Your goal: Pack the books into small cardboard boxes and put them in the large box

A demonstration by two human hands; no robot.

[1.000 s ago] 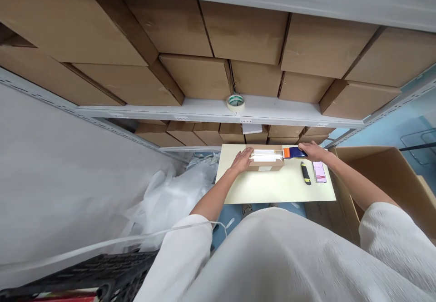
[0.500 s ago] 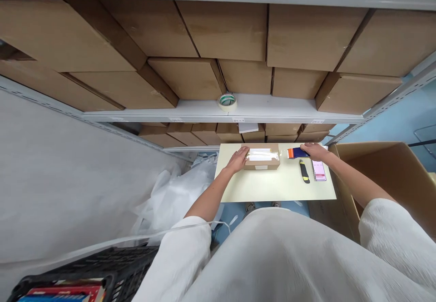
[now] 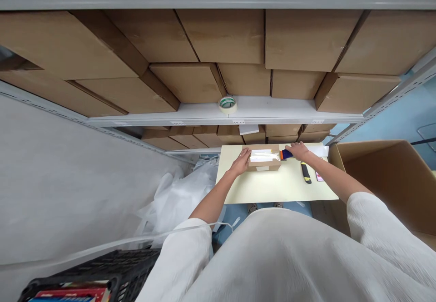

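Observation:
A small cardboard box with a white label and shiny clear tape on top lies on a pale yellow tabletop. My left hand grips its left end. In my right hand is a blue tool with an orange end, perhaps a tape dispenser; the fingers cover most of it. Its orange end meets the right edge of the box. Below the right wrist lies a black and yellow utility knife. A phone with a pink screen is partly hidden under the forearm.
Cardboard cartons fill the shelves ahead, with a tape roll on the shelf edge. A large open carton stands right of the table. White plastic sheeting lies at left, near a black crate of books. A white cable crosses the lower left.
My right hand has moved left with the blue tool, bringing its orange end up to the box. The forearm now covers part of the phone. My left hand stays on the box.

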